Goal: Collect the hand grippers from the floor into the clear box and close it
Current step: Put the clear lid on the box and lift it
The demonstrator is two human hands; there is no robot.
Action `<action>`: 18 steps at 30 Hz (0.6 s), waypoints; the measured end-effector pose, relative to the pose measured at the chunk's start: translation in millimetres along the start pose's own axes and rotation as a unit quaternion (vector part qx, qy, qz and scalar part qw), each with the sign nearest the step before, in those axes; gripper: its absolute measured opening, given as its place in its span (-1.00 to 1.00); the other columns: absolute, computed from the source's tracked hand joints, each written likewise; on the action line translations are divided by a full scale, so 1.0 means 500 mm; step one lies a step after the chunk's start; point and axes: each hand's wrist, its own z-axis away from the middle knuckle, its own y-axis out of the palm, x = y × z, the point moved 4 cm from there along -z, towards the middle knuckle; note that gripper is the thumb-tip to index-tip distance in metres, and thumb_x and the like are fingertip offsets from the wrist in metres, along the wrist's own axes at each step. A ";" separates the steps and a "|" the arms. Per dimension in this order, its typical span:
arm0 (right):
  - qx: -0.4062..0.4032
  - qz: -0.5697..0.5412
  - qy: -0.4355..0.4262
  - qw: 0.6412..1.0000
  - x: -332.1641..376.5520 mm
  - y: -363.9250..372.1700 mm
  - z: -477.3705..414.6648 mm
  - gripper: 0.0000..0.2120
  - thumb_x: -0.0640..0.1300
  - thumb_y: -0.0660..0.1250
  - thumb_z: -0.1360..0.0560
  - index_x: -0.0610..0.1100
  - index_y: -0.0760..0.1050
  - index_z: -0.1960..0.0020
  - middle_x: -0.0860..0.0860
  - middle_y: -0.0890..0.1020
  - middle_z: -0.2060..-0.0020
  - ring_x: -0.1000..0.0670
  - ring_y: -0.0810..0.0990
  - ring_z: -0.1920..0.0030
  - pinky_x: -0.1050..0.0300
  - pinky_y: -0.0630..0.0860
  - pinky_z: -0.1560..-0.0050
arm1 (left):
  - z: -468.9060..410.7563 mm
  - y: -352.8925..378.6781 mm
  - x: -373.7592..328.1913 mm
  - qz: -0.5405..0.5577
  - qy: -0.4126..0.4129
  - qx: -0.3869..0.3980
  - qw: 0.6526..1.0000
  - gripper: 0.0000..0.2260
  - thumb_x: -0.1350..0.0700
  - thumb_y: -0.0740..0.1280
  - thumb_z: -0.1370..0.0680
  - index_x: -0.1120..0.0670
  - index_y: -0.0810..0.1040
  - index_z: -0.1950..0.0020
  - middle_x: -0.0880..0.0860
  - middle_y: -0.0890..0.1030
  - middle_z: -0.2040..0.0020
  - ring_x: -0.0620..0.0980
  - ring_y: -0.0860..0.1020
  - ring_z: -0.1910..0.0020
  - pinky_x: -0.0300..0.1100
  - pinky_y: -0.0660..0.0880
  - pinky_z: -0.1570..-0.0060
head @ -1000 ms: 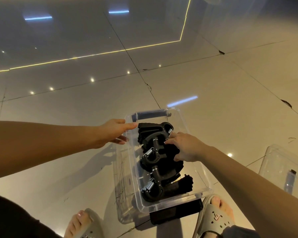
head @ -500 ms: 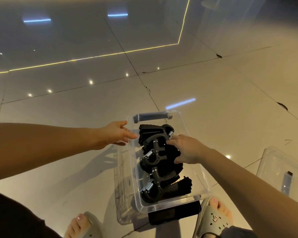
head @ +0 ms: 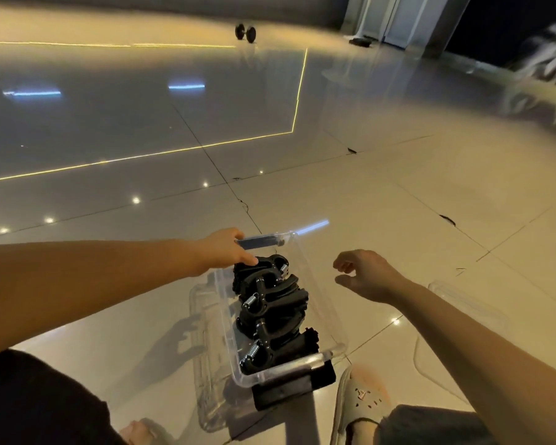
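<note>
The clear box [head: 318,303] stands open on the floor in front of me, with dark latches at its near and far ends. Several black hand grippers [head: 272,313] with silver springs lie stacked inside it. My left hand [head: 227,248] rests on the box's far left rim by the far latch, fingertips touching the topmost gripper. My right hand [head: 366,276] hovers just right of the box, fingers loosely curled and apart, holding nothing. A clear lid [head: 206,364] lies flat on the floor against the box's left side, partly under it.
A second clear container [head: 463,303] sits on the floor to the right, behind my right forearm. My sandalled feet [head: 360,399] are beside the box's near end. A dumbbell [head: 245,32] lies far off on the glossy tiled floor.
My right hand has lifted off the grippers and moved out to the right of the box. My left hand slid toward the far rim. The camera tilted up, showing more of the room.
</note>
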 end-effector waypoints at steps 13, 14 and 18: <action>-0.087 -0.102 0.208 0.969 -0.309 -0.089 0.229 -0.79 -0.04 0.39 -0.54 -0.12 0.64 -0.11 -0.01 0.68 0.01 -0.05 0.62 -0.01 -0.01 0.59 -0.08 | 0.033 0.304 -0.355 -0.017 0.152 0.094 0.984 -0.41 -0.06 0.51 -0.48 0.01 0.40 -0.45 0.04 0.56 -0.19 -0.03 0.58 -0.05 -0.04 0.54 -0.20; -0.091 -0.117 0.238 0.960 -0.362 -0.072 0.253 -0.80 -0.07 0.38 -0.54 -0.13 0.64 -0.09 -0.03 0.69 0.01 -0.06 0.62 0.00 0.03 0.58 -0.03 | 0.015 0.350 -0.373 -0.020 0.155 0.106 0.982 -0.43 -0.08 0.50 -0.49 0.01 0.42 -0.43 0.03 0.57 -0.18 -0.04 0.58 -0.05 -0.07 0.54 -0.16; -0.089 -0.163 0.345 0.920 -0.556 0.002 0.338 -0.82 -0.15 0.38 -0.53 -0.22 0.67 -0.05 -0.09 0.71 0.05 -0.09 0.64 0.04 0.08 0.55 0.08 | -0.057 0.549 -0.435 -0.025 0.156 0.159 0.975 -0.45 -0.05 0.48 -0.51 0.03 0.40 -0.44 0.05 0.55 -0.21 -0.01 0.56 -0.10 -0.15 0.51 -0.05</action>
